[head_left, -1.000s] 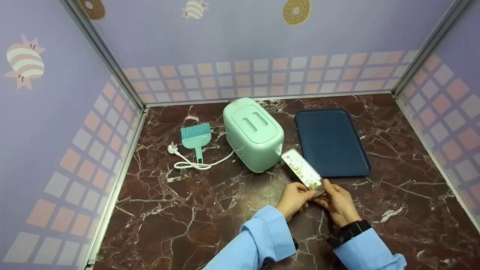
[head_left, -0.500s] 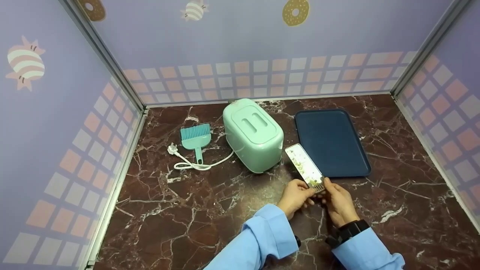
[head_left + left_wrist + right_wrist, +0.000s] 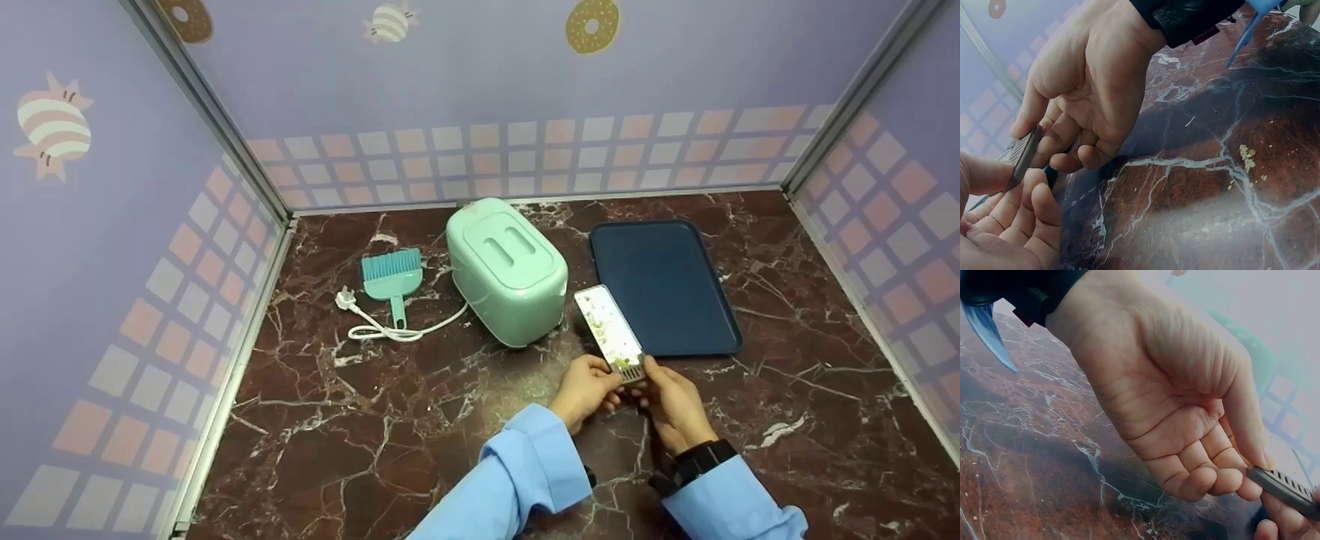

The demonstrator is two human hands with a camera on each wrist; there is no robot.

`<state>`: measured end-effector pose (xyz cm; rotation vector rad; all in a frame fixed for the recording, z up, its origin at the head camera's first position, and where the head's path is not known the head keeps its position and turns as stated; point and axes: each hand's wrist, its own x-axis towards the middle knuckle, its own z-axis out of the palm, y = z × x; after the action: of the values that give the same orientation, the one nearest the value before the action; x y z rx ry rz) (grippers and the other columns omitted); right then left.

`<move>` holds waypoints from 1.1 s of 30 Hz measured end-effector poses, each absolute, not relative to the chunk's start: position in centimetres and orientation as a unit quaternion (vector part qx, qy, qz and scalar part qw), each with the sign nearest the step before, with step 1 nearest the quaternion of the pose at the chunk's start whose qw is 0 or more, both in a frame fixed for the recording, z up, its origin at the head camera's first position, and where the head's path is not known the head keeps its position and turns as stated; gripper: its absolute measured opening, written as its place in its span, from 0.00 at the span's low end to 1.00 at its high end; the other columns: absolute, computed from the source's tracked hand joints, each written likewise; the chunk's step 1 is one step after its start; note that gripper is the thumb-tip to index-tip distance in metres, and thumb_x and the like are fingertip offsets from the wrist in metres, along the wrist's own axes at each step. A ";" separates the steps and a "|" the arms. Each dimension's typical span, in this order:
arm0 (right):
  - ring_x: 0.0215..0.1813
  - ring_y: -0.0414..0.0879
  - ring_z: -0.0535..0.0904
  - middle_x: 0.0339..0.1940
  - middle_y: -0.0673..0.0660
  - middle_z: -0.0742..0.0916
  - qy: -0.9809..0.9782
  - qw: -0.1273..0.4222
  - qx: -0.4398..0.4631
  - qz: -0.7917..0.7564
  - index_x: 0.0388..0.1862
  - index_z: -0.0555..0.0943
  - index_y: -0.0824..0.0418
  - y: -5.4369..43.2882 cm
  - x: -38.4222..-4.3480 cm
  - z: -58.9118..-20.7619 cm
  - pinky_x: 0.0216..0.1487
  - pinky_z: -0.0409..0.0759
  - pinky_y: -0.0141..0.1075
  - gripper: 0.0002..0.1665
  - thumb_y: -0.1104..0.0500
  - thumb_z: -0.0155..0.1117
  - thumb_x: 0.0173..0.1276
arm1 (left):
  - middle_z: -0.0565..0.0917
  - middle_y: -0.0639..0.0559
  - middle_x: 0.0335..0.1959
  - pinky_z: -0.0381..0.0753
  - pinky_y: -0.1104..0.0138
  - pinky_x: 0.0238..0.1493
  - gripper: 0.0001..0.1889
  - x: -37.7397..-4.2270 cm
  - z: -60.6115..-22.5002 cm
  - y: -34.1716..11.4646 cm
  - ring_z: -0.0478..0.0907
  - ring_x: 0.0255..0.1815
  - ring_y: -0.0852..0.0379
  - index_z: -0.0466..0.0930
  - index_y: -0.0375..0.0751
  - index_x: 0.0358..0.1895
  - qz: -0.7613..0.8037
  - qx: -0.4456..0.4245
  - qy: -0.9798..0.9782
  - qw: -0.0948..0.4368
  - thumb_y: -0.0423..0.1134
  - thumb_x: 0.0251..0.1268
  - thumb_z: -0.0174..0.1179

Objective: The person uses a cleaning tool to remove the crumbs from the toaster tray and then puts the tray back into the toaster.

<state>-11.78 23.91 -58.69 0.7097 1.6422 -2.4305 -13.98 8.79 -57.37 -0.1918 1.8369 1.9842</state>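
Note:
A narrow crumb tray (image 3: 609,322), pale and shiny with a dark slotted end, carries yellowish crumbs. Both hands pinch its near end above the tabletop, between thumbs and fingers. My left hand (image 3: 587,390) is on its left corner and my right hand (image 3: 677,405) on its right. In the left wrist view, the right hand (image 3: 1095,73) grips the dark edge across from the left hand (image 3: 1010,225). The right wrist view shows the left hand (image 3: 1168,394) with its thumb on the slotted end. A mint-green toaster (image 3: 510,274) with its lid on stands just left of the tray.
A dark blue serving tray (image 3: 667,285) lies at the right, beside the crumb tray's far end. A teal brush and dustpan set (image 3: 392,277) lies left of the toaster, near its white cord and plug (image 3: 346,298). Loose crumbs (image 3: 1248,158) lie on the marbled tabletop. Patterned walls enclose it.
The crumb tray has moved slightly right, away from the toaster's end, and turned so its far end points more straight ahead. Both hands keep hold. Toaster, brush and blue tray have not moved.

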 end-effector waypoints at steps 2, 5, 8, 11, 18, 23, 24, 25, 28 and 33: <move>0.30 0.43 0.78 0.25 0.50 0.86 0.548 0.063 0.232 -0.801 0.39 0.80 0.61 23.9 -11.8 -58.8 0.30 0.76 0.29 0.16 0.49 0.61 0.78 | 0.80 0.47 0.27 0.81 0.70 0.19 0.09 -14.2 -57.5 8.6 0.74 0.17 0.59 0.73 0.33 0.47 0.722 -0.070 0.654 0.215 0.25 0.69 0.61; 0.30 0.44 0.79 0.26 0.51 0.88 0.560 0.068 0.227 -0.794 0.41 0.82 0.62 23.8 -11.9 -59.0 0.30 0.76 0.29 0.16 0.49 0.62 0.78 | 0.80 0.46 0.29 0.85 0.68 0.21 0.10 -14.6 -57.6 8.2 0.75 0.19 0.59 0.74 0.31 0.52 0.726 -0.069 0.648 0.221 0.25 0.70 0.59; 0.32 0.44 0.79 0.30 0.52 0.90 0.574 0.083 0.221 -0.784 0.47 0.82 0.64 23.7 -11.9 -59.0 0.31 0.76 0.29 0.18 0.48 0.62 0.78 | 0.81 0.45 0.34 0.89 0.63 0.26 0.15 -15.0 -57.4 7.8 0.76 0.21 0.58 0.75 0.29 0.59 0.723 -0.074 0.648 0.228 0.27 0.72 0.58; 0.33 0.44 0.79 0.33 0.53 0.91 0.583 0.100 0.214 -0.778 0.52 0.82 0.67 23.6 -11.9 -58.9 0.33 0.76 0.29 0.22 0.47 0.61 0.78 | 0.82 0.44 0.39 0.90 0.62 0.29 0.20 -15.3 -57.3 7.4 0.76 0.23 0.58 0.72 0.27 0.66 0.724 -0.079 0.645 0.232 0.27 0.74 0.57; 0.31 0.43 0.79 0.31 0.53 0.91 0.586 0.119 0.193 -0.778 0.48 0.84 0.64 23.4 -11.9 -58.9 0.32 0.76 0.30 0.19 0.48 0.62 0.77 | 0.82 0.41 0.43 0.91 0.63 0.33 0.21 -15.8 -57.6 7.0 0.80 0.26 0.57 0.70 0.23 0.68 0.739 -0.078 0.635 0.210 0.26 0.75 0.54; 0.29 0.44 0.79 0.29 0.54 0.90 0.587 0.121 0.180 -0.780 0.41 0.85 0.63 23.1 -12.1 -58.9 0.30 0.75 0.30 0.15 0.53 0.61 0.78 | 0.83 0.38 0.48 0.91 0.63 0.43 0.20 -16.2 -57.6 6.8 0.86 0.38 0.51 0.72 0.22 0.67 0.755 -0.084 0.619 0.199 0.27 0.76 0.52; 0.29 0.44 0.79 0.28 0.54 0.90 0.588 0.122 0.177 -0.779 0.40 0.85 0.64 23.0 -12.2 -58.9 0.30 0.75 0.30 0.15 0.53 0.61 0.78 | 0.82 0.38 0.49 0.91 0.63 0.45 0.20 -16.2 -57.6 6.7 0.87 0.40 0.50 0.72 0.23 0.67 0.759 -0.086 0.614 0.199 0.27 0.76 0.52; 0.29 0.44 0.78 0.28 0.54 0.90 0.589 0.122 0.174 -0.779 0.40 0.85 0.64 23.0 -12.3 -58.9 0.29 0.75 0.30 0.14 0.54 0.61 0.79 | 0.82 0.37 0.51 0.91 0.62 0.46 0.20 -16.3 -57.5 6.7 0.87 0.42 0.49 0.72 0.23 0.67 0.765 -0.089 0.606 0.200 0.27 0.76 0.52; 0.28 0.44 0.78 0.27 0.53 0.89 0.593 0.126 0.166 -0.777 0.38 0.85 0.64 22.8 -12.4 -58.8 0.30 0.75 0.31 0.14 0.54 0.61 0.79 | 0.81 0.36 0.54 0.90 0.61 0.50 0.21 -16.4 -57.5 6.4 0.87 0.46 0.47 0.72 0.23 0.67 0.784 -0.098 0.578 0.206 0.27 0.75 0.52; 0.29 0.44 0.79 0.26 0.52 0.88 0.603 0.138 0.165 -0.769 0.38 0.86 0.62 22.4 -12.6 -58.5 0.31 0.76 0.31 0.15 0.52 0.62 0.78 | 0.79 0.35 0.58 0.89 0.59 0.55 0.22 -16.5 -57.5 6.0 0.85 0.52 0.46 0.70 0.24 0.69 0.809 -0.112 0.537 0.211 0.26 0.74 0.53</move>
<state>-12.57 22.44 -58.55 0.4760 1.7440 -2.2234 -16.49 6.03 -57.53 -0.3121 1.4918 2.2485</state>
